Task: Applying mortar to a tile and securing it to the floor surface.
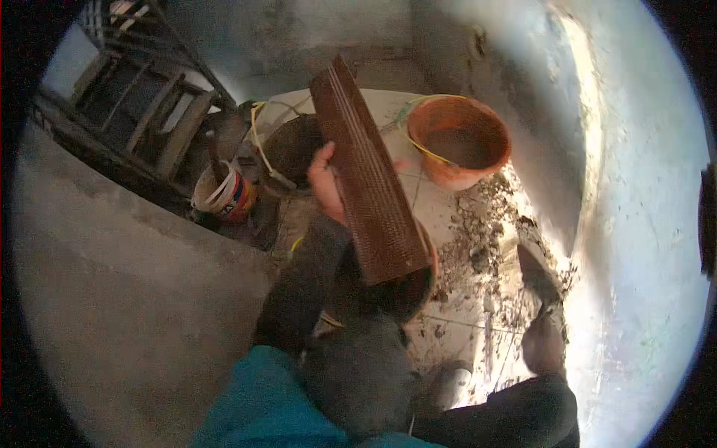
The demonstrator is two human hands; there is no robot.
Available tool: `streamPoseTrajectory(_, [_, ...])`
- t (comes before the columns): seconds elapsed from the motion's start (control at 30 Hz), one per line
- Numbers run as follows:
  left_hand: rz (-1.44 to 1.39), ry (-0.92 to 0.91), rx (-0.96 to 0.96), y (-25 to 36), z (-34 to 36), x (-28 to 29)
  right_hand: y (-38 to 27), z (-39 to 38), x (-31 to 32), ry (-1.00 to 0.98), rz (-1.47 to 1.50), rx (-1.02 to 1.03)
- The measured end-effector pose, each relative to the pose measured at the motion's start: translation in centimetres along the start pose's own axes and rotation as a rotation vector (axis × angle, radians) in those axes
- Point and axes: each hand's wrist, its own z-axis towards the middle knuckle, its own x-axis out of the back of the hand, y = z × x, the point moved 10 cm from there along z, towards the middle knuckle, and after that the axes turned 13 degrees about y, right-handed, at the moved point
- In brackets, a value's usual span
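Above the dark bucket (407,295) — left hand (326,183) grips a tilted ribbed tile (370,175).

Left hand (326,183) gripping ribbed brown tile (370,175) tilted over dark bucket (407,287), orange bucket (459,140) beyond on tiled floor (448,328), rubble (485,224) beside it

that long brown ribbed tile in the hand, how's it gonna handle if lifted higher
The brown tile looks rigid, so probably no flex. It is long and the left hand grips one edge, so it may feel top-heavy. Likely brittle if dropped on the rubble-strewn floor.
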Motion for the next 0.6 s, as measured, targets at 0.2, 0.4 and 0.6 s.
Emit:
streamPoseTrajectory(0.2, [-0.110, 0.005, 0.061, 1.2, 1.9, 3.8, -13.2, 16.5, 0.3, -0.132, 0.126, 0.137])
streamPoseTrajectory(0.4, [-0.112, 0.034, 0.014, 5.6, 0.7, 4.6, -25.2, 25.2, -4.9, -0.209, -0.186, 0.556])
streamPoseTrajectory(0.6, [0.149, 0.283, -0.113, 11.8, -2.8, 9.1, -37.4, 30.3, -14.8, -0.172, -0.407, 1.040])
